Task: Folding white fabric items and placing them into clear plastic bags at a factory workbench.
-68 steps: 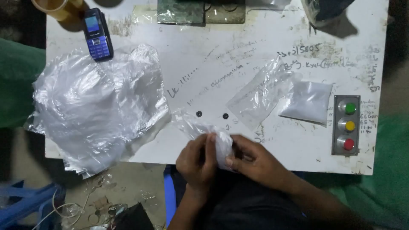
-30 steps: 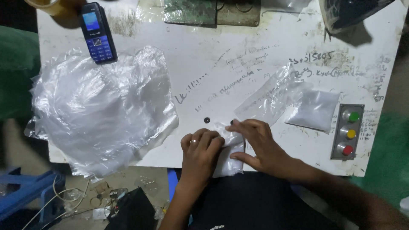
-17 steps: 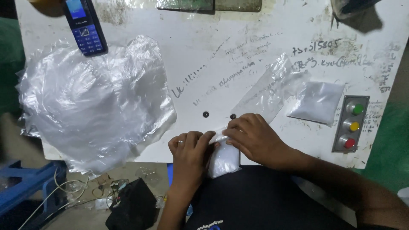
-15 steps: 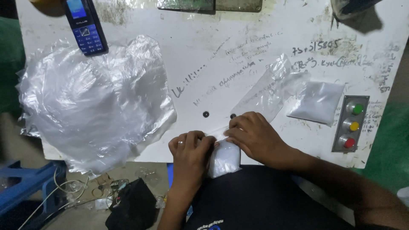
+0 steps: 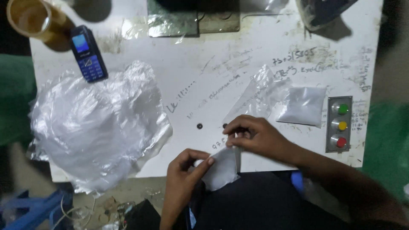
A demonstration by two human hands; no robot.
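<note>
small packing workshop; bench (image 5: 264,51) with button panel (image 5: 339,124), plastic bags (image 5: 96,127)

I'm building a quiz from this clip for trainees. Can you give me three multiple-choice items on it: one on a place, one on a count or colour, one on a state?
1. Where does the phone lie?
A. far left of the table
B. beside the button panel
C. in a hand

2. How many round buttons are on the panel?
A. two
B. three
C. five

3. What are the hands doing?
A. resting flat
B. both pinching the small white packet
C. holding the phone

Answers: 1 A, it lies near the brown cup. 2 B, green, yellow, red. 3 B, left hand and right hand grip its edges.
</note>
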